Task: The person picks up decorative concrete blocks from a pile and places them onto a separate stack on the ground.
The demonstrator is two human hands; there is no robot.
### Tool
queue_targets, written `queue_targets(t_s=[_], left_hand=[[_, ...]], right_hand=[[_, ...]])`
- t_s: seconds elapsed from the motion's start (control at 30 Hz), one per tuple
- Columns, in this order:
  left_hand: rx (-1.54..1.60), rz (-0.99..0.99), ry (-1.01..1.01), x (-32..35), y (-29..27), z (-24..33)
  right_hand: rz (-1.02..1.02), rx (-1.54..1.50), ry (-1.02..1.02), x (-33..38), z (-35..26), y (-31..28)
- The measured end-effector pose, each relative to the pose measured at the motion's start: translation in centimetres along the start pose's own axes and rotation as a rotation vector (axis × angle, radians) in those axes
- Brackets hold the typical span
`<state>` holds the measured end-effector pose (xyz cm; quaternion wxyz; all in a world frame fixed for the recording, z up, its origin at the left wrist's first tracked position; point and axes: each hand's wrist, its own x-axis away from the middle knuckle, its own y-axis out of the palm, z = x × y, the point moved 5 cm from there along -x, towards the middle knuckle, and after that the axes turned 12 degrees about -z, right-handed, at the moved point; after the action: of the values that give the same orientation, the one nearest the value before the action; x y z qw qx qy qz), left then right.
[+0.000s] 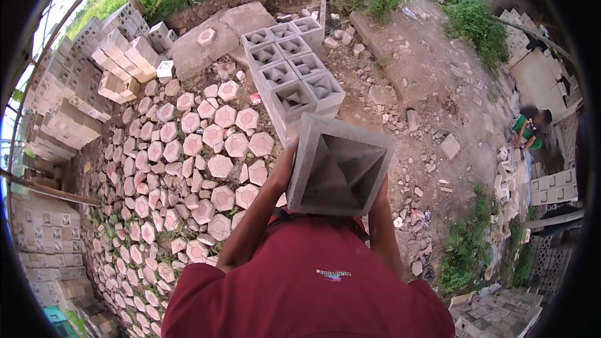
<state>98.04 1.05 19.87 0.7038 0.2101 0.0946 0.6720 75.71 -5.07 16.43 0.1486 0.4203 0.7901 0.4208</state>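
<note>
Between my two hands is a square grey concrete block point(341, 163) with a deep recess of slanting, pyramid-like faces. It is held up close in front of my chest. My left hand point(287, 166) grips its left side, with the fingers partly hidden. On the opposite side, my right hand point(380, 195) is pressed against the block, and its fingers are mostly hidden behind it. Just beyond stands a stack of similar blocks point(268, 91), set in two columns with their hollow faces upward. The held block overlaps the stack's near end in view; whether they touch I cannot tell.
Pink-and-grey hexagonal pavers point(213, 168) cover the ground at left. More block piles point(69, 97) line the left edge. A broken concrete slab point(216, 37) lies behind. Rubble point(413, 119) is scattered at right, where another person point(529, 128) in green sits low.
</note>
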Motion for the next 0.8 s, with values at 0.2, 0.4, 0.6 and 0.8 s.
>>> queue_targets(t_s=[0.2,0.4,0.6,0.8], left_hand=[[0.097,0.168,0.066,-7.2,-6.2,3.1],[0.240,0.357,0.071,-12.9,-12.8,5.6],[0.438,0.452,0.083,-16.1,-18.8,4.4],[0.553,0.449,-0.021,-19.0,-23.6,5.5]], right_hand=[[-0.019,0.212,0.002,-12.7,-0.7,-0.9],[0.042,0.256,0.235,-24.6,-1.4,1.8],[0.115,0.243,0.445,-32.3,0.8,1.6],[0.145,0.341,0.555,-37.8,2.7,3.9]])
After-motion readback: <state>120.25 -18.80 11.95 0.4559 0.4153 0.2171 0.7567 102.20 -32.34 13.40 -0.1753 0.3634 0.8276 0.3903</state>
